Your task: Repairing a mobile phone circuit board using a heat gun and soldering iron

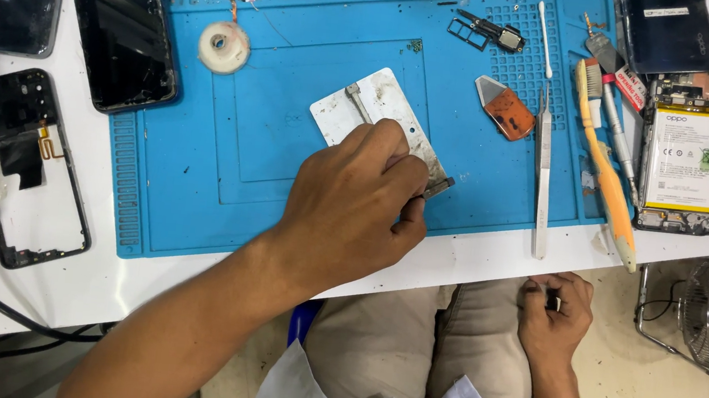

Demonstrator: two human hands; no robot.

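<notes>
Left hand is over the scuffed silver metal plate on the blue silicone repair mat — fingers curled tight, thumb and forefinger pinched on a small dark metal part at the plate's lower right corner. Looks like a hold-or-pry step on that part; grip is at the very tip, so it could slip.

Right hand is off the white table, resting on the lap — closed around a tiny dark piece, can't tell what.

Next move likely needs a tool: the steel tweezers lie just right of the plate, with the yellow-handled brush beyond them.
</notes>
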